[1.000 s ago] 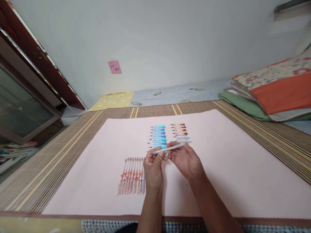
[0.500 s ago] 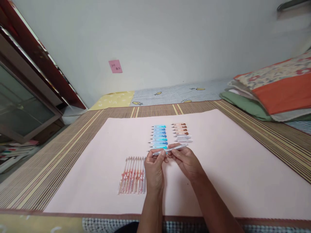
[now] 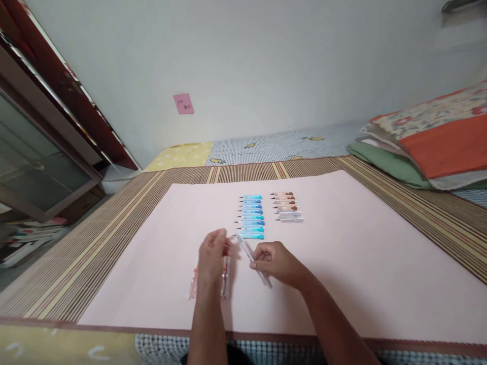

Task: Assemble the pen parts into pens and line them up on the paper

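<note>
My right hand (image 3: pixel 276 261) pinches a whitish, see-through pen (image 3: pixel 249 252), which slants above the pink sheet (image 3: pixel 342 284) with its upper end toward the left. My left hand (image 3: pixel 213 248) hovers over the row of clear pens with red and pink patterns (image 3: pixel 225 281) and hides most of them. Its fingers look loosely bent and apart, a little blurred, with nothing plainly held. Beyond my hands, several blue mechanical pencils (image 3: pixel 251 211) lie stacked in a column. To their right is a shorter column of brown-ended pencils (image 3: pixel 283 203), with whitish pencils (image 3: pixel 291 218) at its near end.
The sheet lies on a striped mat (image 3: pixel 125 223). Folded bedding, orange and patterned (image 3: pixel 449 147), is piled at the right. A pink note (image 3: pixel 183 103) is stuck to the wall behind. At the left stand a glass-doored cabinet (image 3: pixel 41 157) and a stack of papers (image 3: pixel 30 243).
My left hand has let go of the whitish pen and moved left over the patterned pens. My right hand has drawn the pen down toward me and tilted it from nearly level to steep.
</note>
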